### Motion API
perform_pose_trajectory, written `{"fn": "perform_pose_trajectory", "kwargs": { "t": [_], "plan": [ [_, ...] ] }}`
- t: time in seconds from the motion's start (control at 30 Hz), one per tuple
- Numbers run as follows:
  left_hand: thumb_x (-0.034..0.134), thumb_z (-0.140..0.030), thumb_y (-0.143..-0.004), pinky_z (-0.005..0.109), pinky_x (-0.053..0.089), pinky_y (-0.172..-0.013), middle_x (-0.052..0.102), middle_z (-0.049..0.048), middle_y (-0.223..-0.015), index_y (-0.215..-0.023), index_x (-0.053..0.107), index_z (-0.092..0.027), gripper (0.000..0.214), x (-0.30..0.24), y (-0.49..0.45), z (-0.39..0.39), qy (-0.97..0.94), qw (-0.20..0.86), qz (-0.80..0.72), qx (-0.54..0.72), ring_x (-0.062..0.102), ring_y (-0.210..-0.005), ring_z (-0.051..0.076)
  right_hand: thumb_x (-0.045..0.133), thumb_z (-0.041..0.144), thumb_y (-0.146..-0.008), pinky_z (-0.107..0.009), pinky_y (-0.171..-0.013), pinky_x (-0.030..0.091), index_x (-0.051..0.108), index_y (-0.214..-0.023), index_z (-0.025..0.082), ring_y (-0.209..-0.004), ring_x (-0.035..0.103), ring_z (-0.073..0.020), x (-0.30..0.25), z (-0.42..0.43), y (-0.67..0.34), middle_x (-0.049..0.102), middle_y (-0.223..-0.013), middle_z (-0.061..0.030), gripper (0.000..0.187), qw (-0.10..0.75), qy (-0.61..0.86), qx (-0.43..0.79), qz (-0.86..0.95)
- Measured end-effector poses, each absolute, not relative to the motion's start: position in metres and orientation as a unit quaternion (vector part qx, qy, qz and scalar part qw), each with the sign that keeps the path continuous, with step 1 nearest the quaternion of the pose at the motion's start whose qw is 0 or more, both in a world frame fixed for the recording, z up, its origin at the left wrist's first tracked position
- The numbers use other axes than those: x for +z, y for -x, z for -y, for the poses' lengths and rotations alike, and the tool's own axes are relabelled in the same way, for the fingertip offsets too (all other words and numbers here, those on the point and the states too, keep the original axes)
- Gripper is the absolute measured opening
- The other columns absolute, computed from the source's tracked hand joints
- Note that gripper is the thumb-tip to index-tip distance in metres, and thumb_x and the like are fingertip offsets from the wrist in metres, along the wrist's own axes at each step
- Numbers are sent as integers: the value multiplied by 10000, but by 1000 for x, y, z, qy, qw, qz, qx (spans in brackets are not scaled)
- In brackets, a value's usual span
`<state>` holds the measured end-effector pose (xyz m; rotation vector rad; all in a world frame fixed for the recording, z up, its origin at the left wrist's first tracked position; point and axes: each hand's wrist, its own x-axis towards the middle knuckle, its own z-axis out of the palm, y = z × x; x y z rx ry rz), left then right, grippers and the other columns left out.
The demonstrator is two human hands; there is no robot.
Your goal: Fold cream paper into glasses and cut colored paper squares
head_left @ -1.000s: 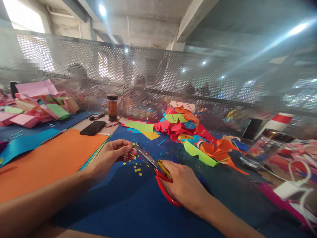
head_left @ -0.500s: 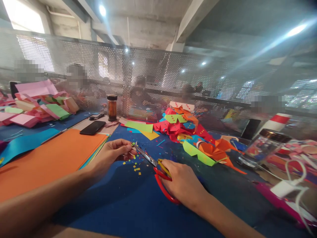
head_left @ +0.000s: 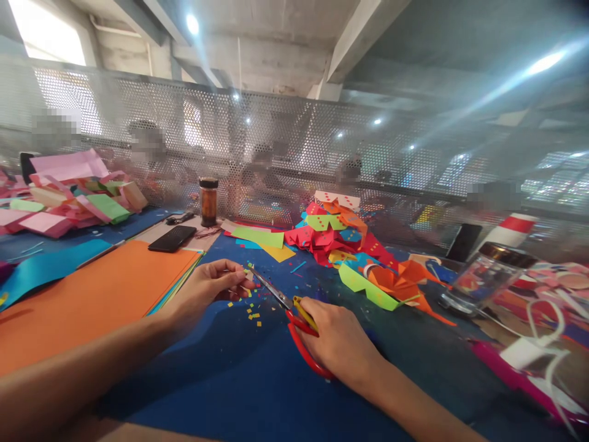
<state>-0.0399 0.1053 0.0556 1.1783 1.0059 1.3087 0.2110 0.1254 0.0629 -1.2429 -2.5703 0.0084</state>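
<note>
My right hand [head_left: 329,328] is closed around the red and yellow handles of the scissors [head_left: 273,291]. Their metal blades point up and left, with the tips close to the fingertips of my left hand [head_left: 221,279]. The left fingers are pinched together on what looks like a small pale piece of paper [head_left: 249,276], mostly hidden by the fingers. Below the blades, tiny yellow and green paper squares [head_left: 253,316] lie scattered on the blue table surface [head_left: 221,368].
To the left lie orange sheets [head_left: 105,288], a black phone [head_left: 172,239] and a pile of pink paper [head_left: 69,196]. A jar with dark contents [head_left: 208,202] stands by the perforated metal screen [head_left: 271,123]. At right are colourful cut papers [head_left: 331,236], a tilted clear cup [head_left: 488,276] and a white cable [head_left: 552,325].
The green bit at the scissor tips no longer shows there. Both hands stay almost in place, and the view has shifted slightly.
</note>
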Motion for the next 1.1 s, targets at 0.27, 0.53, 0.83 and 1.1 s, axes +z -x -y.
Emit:
{"fn": "perform_pose_trajectory", "kwargs": {
  "t": [0.27,0.53,0.83,1.1],
  "plan": [
    [694,-369,-828,221,475,-680,747,50,-881,-846,668,-177,194,55,41,-106,-491,534,-412,551,636,-713,116,462,399,-934,-308,-565,345,529,-913,206,-659,617,-185,64,-122,-211,642,-887,-39,206,151,408,-21,900],
    [705,-353,-816,216,474,-655,733,46,-894,-849,678,-176,181,55,42,-106,-494,525,-412,557,626,-689,112,478,399,-926,-306,-572,351,523,-892,209,-658,602,-178,62,-124,-210,619,-872,-31,199,144,406,-30,902],
    [702,-311,-825,195,472,-641,712,6,-793,-836,683,-181,132,55,42,-106,-488,532,-407,560,617,-658,88,475,409,-923,-316,-571,344,526,-863,206,-650,594,-182,59,-124,-211,617,-855,-33,218,146,403,-23,903],
    [698,-312,-835,189,483,-655,709,10,-807,-853,674,-170,145,54,41,-108,-490,537,-398,560,617,-667,83,497,371,-918,-313,-573,336,518,-872,212,-667,599,-186,59,-124,-211,616,-853,-20,167,137,401,-20,906]
  ]
}}
